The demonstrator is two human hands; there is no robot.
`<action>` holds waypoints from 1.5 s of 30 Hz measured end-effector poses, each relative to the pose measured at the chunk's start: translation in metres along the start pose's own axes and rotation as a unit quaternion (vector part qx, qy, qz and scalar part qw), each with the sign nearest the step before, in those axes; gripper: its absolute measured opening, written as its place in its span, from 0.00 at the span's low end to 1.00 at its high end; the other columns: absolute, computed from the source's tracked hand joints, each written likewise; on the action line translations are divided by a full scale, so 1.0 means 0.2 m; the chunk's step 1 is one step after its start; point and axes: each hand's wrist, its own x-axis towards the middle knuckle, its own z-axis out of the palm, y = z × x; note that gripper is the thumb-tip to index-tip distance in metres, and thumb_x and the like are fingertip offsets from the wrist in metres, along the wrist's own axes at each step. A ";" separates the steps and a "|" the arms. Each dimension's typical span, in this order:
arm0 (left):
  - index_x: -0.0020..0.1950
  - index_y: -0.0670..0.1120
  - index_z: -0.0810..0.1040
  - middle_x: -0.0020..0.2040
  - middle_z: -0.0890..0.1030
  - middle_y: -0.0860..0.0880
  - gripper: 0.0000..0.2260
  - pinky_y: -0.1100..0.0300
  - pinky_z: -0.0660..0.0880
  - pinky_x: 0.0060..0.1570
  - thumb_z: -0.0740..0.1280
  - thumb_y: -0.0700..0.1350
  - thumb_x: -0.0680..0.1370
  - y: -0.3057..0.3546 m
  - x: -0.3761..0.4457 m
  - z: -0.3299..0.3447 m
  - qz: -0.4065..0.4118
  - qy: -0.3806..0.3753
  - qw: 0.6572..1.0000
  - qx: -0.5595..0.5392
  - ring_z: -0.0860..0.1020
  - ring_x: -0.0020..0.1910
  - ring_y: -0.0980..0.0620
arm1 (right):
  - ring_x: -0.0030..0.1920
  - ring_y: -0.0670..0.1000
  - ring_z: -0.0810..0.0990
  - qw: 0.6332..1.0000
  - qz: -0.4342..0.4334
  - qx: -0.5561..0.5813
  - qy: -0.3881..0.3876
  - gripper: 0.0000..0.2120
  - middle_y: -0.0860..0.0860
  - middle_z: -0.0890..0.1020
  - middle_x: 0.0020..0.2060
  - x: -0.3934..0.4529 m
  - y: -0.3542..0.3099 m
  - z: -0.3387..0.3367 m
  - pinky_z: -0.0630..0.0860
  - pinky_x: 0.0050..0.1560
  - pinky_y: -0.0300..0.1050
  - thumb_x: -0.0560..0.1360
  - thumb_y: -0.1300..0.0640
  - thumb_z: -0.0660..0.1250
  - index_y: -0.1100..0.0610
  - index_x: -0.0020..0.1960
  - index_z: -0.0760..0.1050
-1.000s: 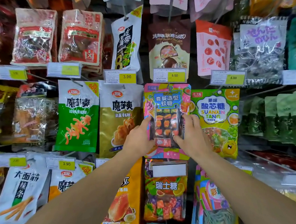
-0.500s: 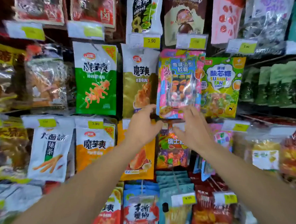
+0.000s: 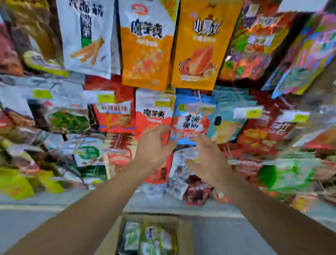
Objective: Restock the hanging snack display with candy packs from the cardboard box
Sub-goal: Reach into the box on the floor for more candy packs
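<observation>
The frame is blurred by motion. My left hand [image 3: 154,146] and my right hand [image 3: 207,158] hang empty in front of the lower rows of the hanging snack display [image 3: 193,42], fingers loosely spread, holding nothing. Below them on the floor stands the open cardboard box [image 3: 186,243], with several candy packs [image 3: 149,246] in green and white wrappers lying inside. Both hands are well above the box and apart from it.
Orange, white and blue snack bags hang in rows with yellow price tags [image 3: 105,98]. A red and blue bag [image 3: 190,123] hangs just behind my hands. Bare grey floor [image 3: 20,223] lies left and right of the box.
Both hands let go of the hung candy pack and dropped down. My view tilted downward, so the upper rows left the frame and the cardboard box came into sight.
</observation>
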 end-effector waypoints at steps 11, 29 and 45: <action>0.63 0.47 0.78 0.57 0.82 0.49 0.18 0.60 0.76 0.54 0.72 0.47 0.74 -1.02 -0.59 0.56 -0.299 -0.080 0.949 -0.055 0.82 0.51 0.49 | 0.64 0.61 0.71 0.960 0.050 0.046 -0.272 0.29 0.57 0.72 0.63 -0.35 0.18 1.20 0.69 0.64 0.52 0.72 0.49 0.68 0.59 0.69 0.68; 0.58 0.48 0.80 0.54 0.83 0.51 0.18 0.55 0.74 0.57 0.69 0.51 0.69 -2.47 -1.18 1.71 -0.564 -0.090 0.818 -0.069 0.78 0.57 0.48 | 0.66 0.61 0.70 0.885 0.138 0.031 -0.443 0.28 0.57 0.69 0.67 -0.77 0.92 3.14 0.72 0.63 0.53 0.72 0.51 0.70 0.57 0.70 0.67; 0.65 0.51 0.77 0.58 0.82 0.53 0.18 0.55 0.75 0.58 0.68 0.47 0.75 -3.27 -1.23 2.30 -0.603 -0.090 0.786 -0.105 0.79 0.56 0.51 | 0.72 0.61 0.62 0.913 0.180 0.003 -0.366 0.35 0.53 0.63 0.73 -0.77 1.25 4.20 0.67 0.69 0.56 0.73 0.50 0.73 0.52 0.75 0.59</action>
